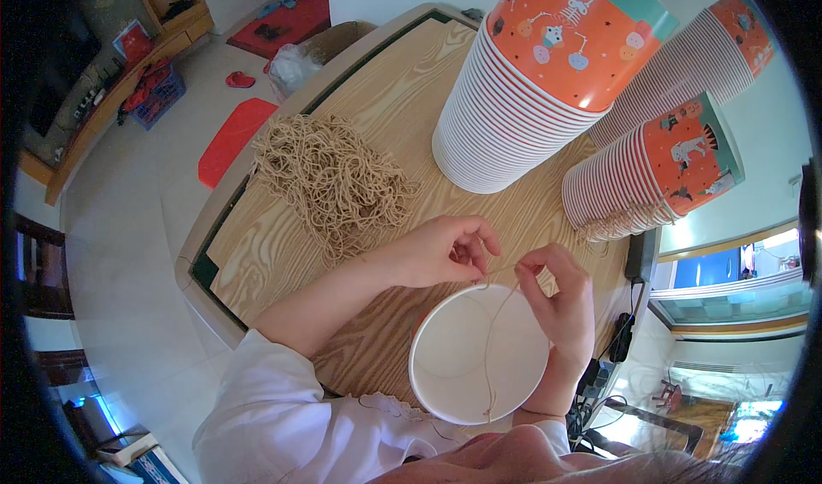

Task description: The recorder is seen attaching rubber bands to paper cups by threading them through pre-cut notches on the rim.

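A paper bucket point(445, 347) with a white inside tilts its open mouth toward me at the table's near edge. Just beyond its rim, a thin tan cord point(501, 273) runs between my hands. My left hand point(445, 251) is curled, with the cord at its thumb tip. The thumb and forefinger of my right hand point(561, 294) pinch the same cord beside the rim. A length of it hangs across the bucket's mouth down to the near rim. Left of my hands lies a tangled pile of tan cord point(334, 184).
A tall stack of nested orange-and-white buckets point(531, 90) stands beyond my hands. A shorter stack point(634, 172), with cord along its lower side, leans at the right; another stack point(693, 65) is behind. A red stool point(235, 142) stands left of the wooden table point(402, 69). Cables hang at the right edge.
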A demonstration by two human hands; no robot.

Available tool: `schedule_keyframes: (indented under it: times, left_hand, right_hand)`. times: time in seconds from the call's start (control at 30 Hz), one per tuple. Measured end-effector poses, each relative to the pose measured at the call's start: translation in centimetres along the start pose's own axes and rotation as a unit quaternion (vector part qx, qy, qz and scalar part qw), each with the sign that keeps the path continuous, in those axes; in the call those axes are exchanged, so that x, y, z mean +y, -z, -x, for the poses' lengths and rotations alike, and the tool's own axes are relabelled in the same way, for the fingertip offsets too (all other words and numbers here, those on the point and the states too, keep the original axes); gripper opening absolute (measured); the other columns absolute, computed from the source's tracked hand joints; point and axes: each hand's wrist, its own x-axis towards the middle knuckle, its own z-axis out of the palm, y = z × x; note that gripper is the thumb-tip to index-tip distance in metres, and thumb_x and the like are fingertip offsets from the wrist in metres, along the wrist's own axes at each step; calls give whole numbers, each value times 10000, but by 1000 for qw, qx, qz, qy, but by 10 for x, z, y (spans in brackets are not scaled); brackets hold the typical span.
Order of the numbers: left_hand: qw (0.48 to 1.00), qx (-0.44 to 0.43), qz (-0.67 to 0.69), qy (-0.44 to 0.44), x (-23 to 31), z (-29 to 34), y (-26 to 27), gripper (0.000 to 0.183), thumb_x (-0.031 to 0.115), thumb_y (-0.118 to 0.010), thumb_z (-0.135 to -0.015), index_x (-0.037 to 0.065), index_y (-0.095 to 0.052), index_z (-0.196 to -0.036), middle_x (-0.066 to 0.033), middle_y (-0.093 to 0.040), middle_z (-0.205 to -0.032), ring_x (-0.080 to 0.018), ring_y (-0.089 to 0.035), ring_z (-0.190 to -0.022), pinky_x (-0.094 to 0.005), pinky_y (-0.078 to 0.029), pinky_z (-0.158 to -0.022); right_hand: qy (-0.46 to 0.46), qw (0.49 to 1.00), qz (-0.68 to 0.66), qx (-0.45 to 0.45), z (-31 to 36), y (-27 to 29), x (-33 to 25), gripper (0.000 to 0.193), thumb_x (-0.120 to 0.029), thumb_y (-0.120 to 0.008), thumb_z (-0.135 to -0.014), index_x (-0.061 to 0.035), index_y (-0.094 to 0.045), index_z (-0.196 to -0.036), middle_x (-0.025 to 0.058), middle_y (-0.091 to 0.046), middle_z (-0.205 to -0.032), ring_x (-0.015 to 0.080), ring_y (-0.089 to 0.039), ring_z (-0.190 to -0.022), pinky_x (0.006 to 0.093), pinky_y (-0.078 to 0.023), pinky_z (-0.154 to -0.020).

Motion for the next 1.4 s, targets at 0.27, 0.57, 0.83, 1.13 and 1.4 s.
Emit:
schedule_keyframes:
  times: [0.27,0.57,0.83,1.13,1.4]
  left_hand:
    - [999,43,2,-19,3,0,-4,294,3,-684,-808,16,-561,-1074,-50,-639,-851,-109,-613,-796,-247,-495,-713]
    - [999,27,4,-17,4,0,-4,291,8,-691,-810,21,-558,-1069,-45,-635,-847,-103,-609,-784,-242,-490,-703]
    - [1000,5,23,-16,-2,-1,-2,270,11,-688,-811,24,-570,-1054,-24,-628,-824,-86,-590,-759,-233,-477,-691]
    - [1000,-17,1,-6,-3,-1,0,265,46,-675,-833,21,-596,-1085,-23,-641,-845,-83,-590,-774,-240,-484,-721]
    - [1000,1,-1,20,3,-1,-5,173,157,-687,-862,4,-678,-941,-29,-667,-841,-92,-605,-802,-262,-493,-749]
  right_hand:
    - [24,999,-9,-35,-3,-6,-5,187,37,-695,-745,11,-645,-924,107,-634,-833,205,-631,-786,303,-498,-712]
    - [22,999,8,-27,0,-5,-1,113,-16,-696,-778,-31,-649,-880,115,-634,-814,272,-627,-773,355,-498,-693]
    - [27,999,7,-22,-2,-4,-3,86,-7,-676,-792,-22,-632,-865,116,-630,-816,281,-624,-774,358,-497,-687]
    - [30,1000,10,-1,-1,-7,-3,96,17,-675,-789,-7,-636,-873,111,-630,-815,252,-617,-764,330,-490,-684]
    - [58,998,2,1,-1,-13,-4,143,50,-687,-777,7,-632,-902,101,-638,-834,206,-619,-749,293,-491,-695]
